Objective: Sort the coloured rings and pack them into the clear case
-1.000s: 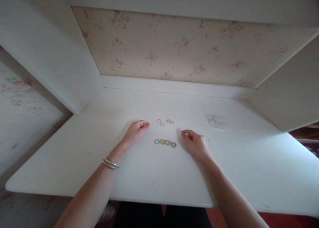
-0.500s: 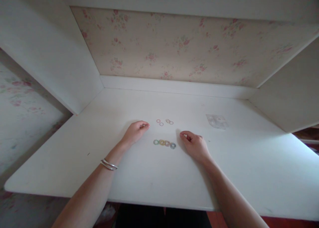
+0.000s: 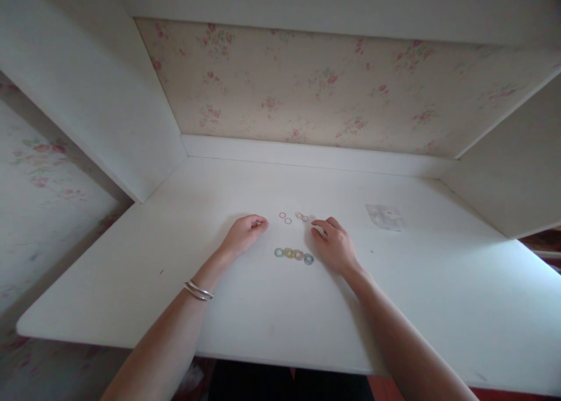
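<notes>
Fingers curled, thumb and forefinger pressed together, my left hand [image 3: 246, 232] rests on the table left of some thin rings. Whatever it pinches, if anything, is hidden. My right hand [image 3: 335, 243] is just right of those rings, thumb and forefinger apart with nothing visible between them. The loose rings include a red ring [image 3: 282, 215], a brownish ring [image 3: 288, 220] and an overlapping reddish pair [image 3: 304, 218]. Nearer me lies a row of thicker rings or ring bundles: green [image 3: 279, 252], yellow [image 3: 289, 253], pinkish [image 3: 298, 255] and blue-grey [image 3: 308, 259].
A clear plastic bag [image 3: 385, 218] lies on the white table [image 3: 245, 325] at the right. A small dark sliver [image 3: 162, 271] is on the left side. White panels and a floral-papered wall [image 3: 307, 91] enclose the table's back and sides.
My right hand has moved left and away from me, closer to the loose rings, and its thumb and forefinger have parted. The left hand keeps its pinch. The view has shifted slightly.
</notes>
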Demonstrator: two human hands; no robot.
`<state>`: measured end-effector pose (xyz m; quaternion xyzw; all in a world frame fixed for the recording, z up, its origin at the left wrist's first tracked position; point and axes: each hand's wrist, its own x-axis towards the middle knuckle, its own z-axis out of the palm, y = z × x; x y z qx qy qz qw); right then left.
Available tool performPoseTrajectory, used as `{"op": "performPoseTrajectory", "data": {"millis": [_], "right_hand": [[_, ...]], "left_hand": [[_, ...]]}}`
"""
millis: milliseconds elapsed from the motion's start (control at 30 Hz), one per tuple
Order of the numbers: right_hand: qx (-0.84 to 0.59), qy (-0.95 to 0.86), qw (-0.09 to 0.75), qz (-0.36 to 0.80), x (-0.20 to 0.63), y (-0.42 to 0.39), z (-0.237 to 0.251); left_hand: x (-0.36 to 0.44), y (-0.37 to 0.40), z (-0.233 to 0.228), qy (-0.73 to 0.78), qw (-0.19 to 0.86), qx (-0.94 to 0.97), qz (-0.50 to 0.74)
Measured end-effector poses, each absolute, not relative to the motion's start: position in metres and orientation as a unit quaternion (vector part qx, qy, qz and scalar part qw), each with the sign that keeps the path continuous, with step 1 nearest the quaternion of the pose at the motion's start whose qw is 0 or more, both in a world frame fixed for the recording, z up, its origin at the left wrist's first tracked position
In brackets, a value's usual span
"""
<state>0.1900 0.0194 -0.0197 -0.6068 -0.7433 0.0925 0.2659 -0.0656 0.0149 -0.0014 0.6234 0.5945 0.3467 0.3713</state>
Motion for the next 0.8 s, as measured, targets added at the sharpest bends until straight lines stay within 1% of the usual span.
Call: {"op": "performPoseTrajectory", "data": {"millis": [267,433,600,800], "right_hand": [[-0.593,-0.771,0.228,0.052,0.165,0.056,-0.022],[-0.581,-0.779,0.232,0.045,0.166,0.060,-0.028],[-0.559,-0.780,0.276,0.058,0.170,0.060,-0.033],[-0.542,-0.739,0.385,0.110,0.175,0.058,-0.031]], "left_hand": [[-0.066,0.016,-0.002,0.599,0.366,0.622,0.346],[-0.066,0.019,-0.005,0.602,0.364,0.622,0.346],[-0.065,0.019,-0.003,0.599,0.369,0.621,0.346],[-0.066,0.019,-0.002,0.601,0.370,0.623,0.337]]}}
